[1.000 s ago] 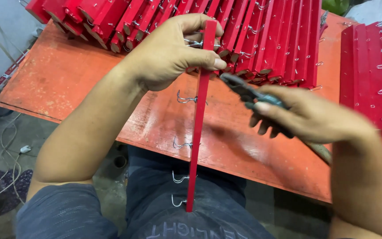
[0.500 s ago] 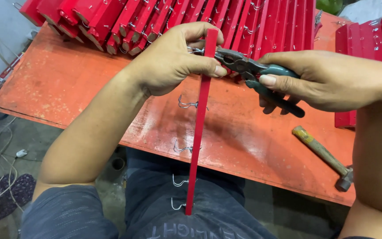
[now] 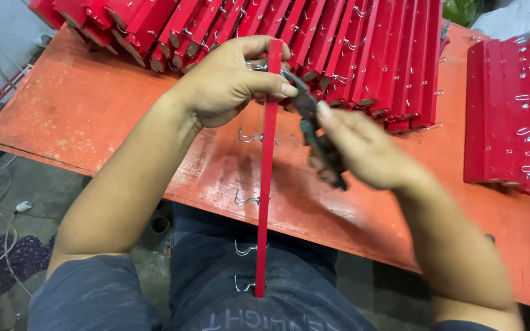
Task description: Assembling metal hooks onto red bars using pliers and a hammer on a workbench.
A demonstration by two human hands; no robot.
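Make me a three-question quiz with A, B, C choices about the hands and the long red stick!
1. Where does the red strip's lower end point?
A. toward the person's lap
B. toward the wall
C. into a box

2. What colour is the table?
A. blue
B. orange-red
C. white

3. What is the right hand doing?
A. resting flat on the table
B. lifting a stack of strips
C. holding dark pliers at the strip's top

Answers:
1. A, the strip hangs down from the left hand over the dark trousers.
2. B, the bare top is orange-red all over.
3. C, its fingers wrap the handles and the pliers' tip meets the strip by the left thumb.
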